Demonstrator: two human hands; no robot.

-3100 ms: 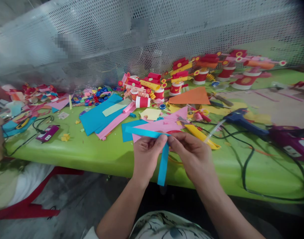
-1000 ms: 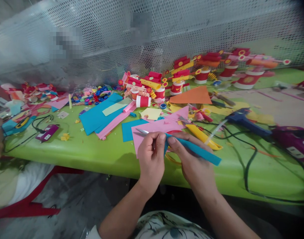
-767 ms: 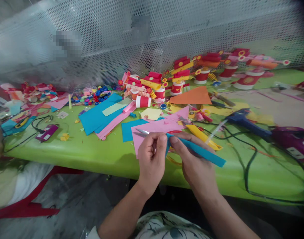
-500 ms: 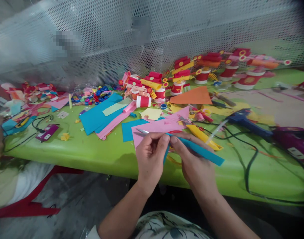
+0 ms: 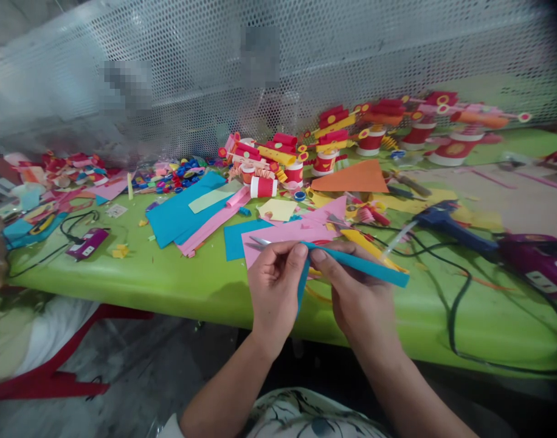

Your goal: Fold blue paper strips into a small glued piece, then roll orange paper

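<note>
Between my two hands is a blue paper strip (image 5: 370, 267), bent at a corner where my thumbs meet. My left hand (image 5: 278, 292) pinches it at the fold, and one leg of the strip hangs down beside that palm. My right hand (image 5: 360, 292) grips the other leg, which sticks out to the right over the fingers. Under and behind my hands lies a pink paper sheet (image 5: 287, 231), with the silver tip of a scissors blade (image 5: 260, 241) showing just beyond my left fingers. A yellow-handled tool (image 5: 351, 237) is partly hidden behind my right hand.
A blue glue gun (image 5: 456, 225) with its cord lies at the right, by a purple power strip (image 5: 534, 261). Several red-and-white paper cup models (image 5: 324, 161) line the back. Blue paper sheets (image 5: 169, 219) lie left of centre. Another person's sleeve (image 5: 14, 340) is at far left.
The strip's right leg has turned and lifted slightly, showing narrower. More of its lower leg hangs below my left thumb. My hands stay nearly in place.
</note>
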